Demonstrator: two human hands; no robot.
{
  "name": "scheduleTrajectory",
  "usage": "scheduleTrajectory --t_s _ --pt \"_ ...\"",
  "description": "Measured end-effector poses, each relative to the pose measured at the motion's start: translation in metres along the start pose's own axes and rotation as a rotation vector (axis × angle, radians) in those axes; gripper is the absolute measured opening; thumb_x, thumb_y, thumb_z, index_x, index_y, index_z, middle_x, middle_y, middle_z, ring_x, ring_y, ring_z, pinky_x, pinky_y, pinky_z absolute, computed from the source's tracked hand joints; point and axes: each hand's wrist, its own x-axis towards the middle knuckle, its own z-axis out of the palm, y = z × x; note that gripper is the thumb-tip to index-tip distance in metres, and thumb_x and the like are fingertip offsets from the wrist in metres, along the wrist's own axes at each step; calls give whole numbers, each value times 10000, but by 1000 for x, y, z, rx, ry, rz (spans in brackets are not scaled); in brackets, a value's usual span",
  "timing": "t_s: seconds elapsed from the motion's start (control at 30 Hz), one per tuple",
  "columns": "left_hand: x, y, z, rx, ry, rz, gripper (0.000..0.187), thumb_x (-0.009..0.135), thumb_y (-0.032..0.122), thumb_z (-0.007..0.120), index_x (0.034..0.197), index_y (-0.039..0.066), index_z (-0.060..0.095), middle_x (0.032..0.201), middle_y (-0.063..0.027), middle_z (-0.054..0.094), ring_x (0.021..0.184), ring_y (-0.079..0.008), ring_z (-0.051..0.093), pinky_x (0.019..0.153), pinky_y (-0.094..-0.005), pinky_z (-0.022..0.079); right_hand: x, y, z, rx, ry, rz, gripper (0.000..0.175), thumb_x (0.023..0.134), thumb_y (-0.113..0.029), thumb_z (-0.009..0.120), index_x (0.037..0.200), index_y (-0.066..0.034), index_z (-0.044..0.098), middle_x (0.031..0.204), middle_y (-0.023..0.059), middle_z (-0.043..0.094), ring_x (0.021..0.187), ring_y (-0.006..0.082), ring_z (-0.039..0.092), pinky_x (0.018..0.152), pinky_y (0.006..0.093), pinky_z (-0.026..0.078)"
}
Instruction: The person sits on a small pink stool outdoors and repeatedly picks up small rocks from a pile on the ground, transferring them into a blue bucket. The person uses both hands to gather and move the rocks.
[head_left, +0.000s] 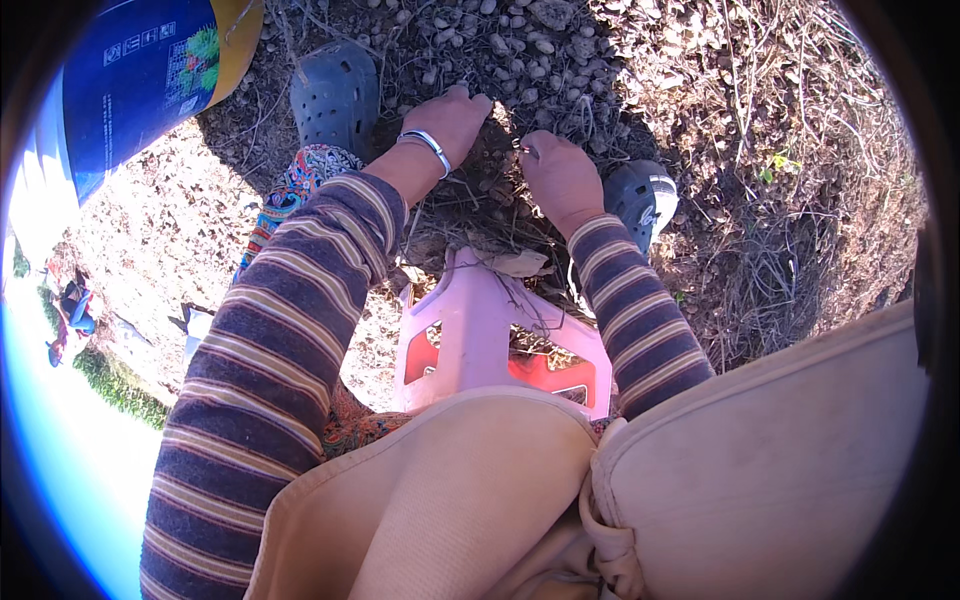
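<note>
My left hand (448, 129), with a silver bangle at the wrist, is low over the ground, its fingers curled. My right hand (559, 171) is bent close beside it, thumb against the fingers. A small gap parts the two hands. Whether either one holds something is too small to tell. Just beyond them lies a heap of unshelled peanuts (529, 69) on dark soil, mixed with dry stems. More dry roots and stalks (469, 199) lie below my hands.
Clogs (334, 94) are on my feet, on both sides of my hands. A pink plastic stool (480, 330) stands nearer to me. At the upper left is a large blue and yellow bucket (142, 82). Dry plant litter (750, 135) covers the ground at right. A person (77, 311) is far off at left.
</note>
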Motion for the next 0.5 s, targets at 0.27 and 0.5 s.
scheduleTrajectory --t_s 0.27,0.5 --pt "9 -19 -7 -783 -59 -314 168 833 202 573 922 61 592 804 -75 613 820 -213 626 715 -337 515 21 22 -13 57 259 269 224 834 -195 571 1007 -64 627 953 168 647 907 348 613 811 425 480" --pt "15 -16 2 -1168 -25 -541 159 856 64 459 948 51 587 848 -41 582 743 -131 590 671 -265 506 11 6 9 208 154 146 237 825 -198 592 1020 -67 619 886 185 651 852 357 622 775 388 484"
